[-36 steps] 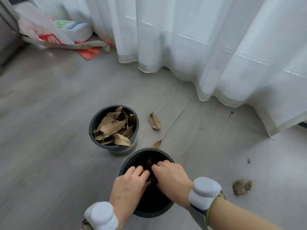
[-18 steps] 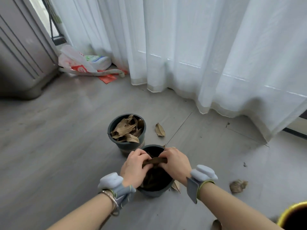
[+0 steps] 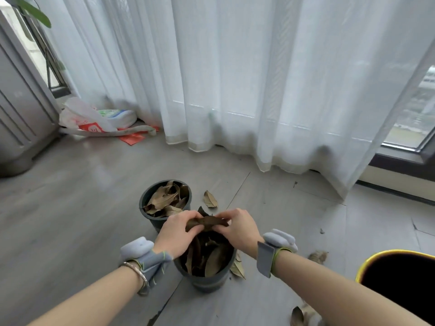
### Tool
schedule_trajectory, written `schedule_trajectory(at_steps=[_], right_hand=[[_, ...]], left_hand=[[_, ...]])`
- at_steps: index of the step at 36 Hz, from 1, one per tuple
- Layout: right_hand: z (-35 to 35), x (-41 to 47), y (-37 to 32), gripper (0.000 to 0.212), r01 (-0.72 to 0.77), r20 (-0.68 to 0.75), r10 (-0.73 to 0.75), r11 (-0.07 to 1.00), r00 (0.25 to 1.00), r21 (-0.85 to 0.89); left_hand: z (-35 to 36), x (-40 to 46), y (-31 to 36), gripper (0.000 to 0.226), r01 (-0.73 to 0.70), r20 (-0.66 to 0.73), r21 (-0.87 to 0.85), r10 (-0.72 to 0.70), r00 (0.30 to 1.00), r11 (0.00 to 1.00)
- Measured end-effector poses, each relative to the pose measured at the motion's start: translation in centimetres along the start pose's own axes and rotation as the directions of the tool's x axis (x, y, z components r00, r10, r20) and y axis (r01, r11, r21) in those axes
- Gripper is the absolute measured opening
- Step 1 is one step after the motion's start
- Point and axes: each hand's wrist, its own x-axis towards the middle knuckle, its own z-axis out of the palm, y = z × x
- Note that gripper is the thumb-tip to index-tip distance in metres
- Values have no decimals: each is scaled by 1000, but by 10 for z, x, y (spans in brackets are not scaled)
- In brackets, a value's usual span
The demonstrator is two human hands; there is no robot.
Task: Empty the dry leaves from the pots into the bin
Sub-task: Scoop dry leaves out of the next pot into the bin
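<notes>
A person's left hand (image 3: 175, 234) and right hand (image 3: 237, 228) meet over a dark pot (image 3: 207, 280) on a grey floor (image 3: 70, 208), both sets of fingers pinching a bunch of dry brown leaves (image 3: 207, 222) held just above the pot's rim. More dry leaves lie inside this pot beneath the hands. A second dark pot (image 3: 150, 198), heaped with dry leaves, stands just behind and slightly left, nearer a white curtain (image 3: 235, 78) that hangs to the floor along the far side. A bin (image 3: 367, 267) with a yellow rim and dark inside sits at the lower right edge of the view, well apart from the two pots. Loose leaves are scattered on the floor: one (image 3: 210, 199) just right of the far pot, one (image 3: 237, 268) touching the near pot's right side, another (image 3: 317, 256) between the near pot and the bin, and one (image 3: 297, 316) at the bottom edge. Both wrists carry grey strapped bands; the left also wears a bracelet (image 3: 138, 276). Plastic bags (image 3: 94, 118) lie in the far left corner beside a grey cabinet (image 3: 21, 128).
</notes>
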Motion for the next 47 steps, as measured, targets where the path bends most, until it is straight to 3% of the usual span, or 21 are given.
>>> schedule_trajectory(at_steps=[8, 17, 24, 29, 31, 37, 41, 47], right_hand=[[-11, -10, 0, 16, -37, 65, 34, 998, 997, 46], [-94, -56, -4, 10, -66, -6, 70, 965, 998, 252], [-187, -133, 21, 12, -160, -88, 203, 921, 975, 357], [-224, -186, 59, 6, -350, -111, 406, 875, 907, 334], [-227, -205, 81, 4, -453, -91, 505, 829, 858, 328], [-207, -221, 131, 17, -624, -86, 640, 766, 764, 157], [-187, -220, 161, 4, -655, -143, 645, 755, 751, -36], [-168, -216, 175, 25, -673, -171, 652, 724, 739, -150]], left_hand=[[-11, -4, 6, 15, -62, 101, -47, 66, 993, 997], [-33, -5, 84, 9, -275, 134, -148, 295, 946, 950], [-1, -1, 182, 8, -458, 236, -358, 553, 799, 814], [54, -4, 238, 4, -525, 330, -397, 651, 684, 753], [87, -8, 257, 13, -546, 398, -358, 652, 645, 758], [156, -16, 275, 30, -594, 554, -124, 553, 623, 795], [190, -21, 279, 28, -702, 601, 143, 502, 622, 698], [216, -16, 281, 27, -783, 685, 289, 451, 571, 551]])
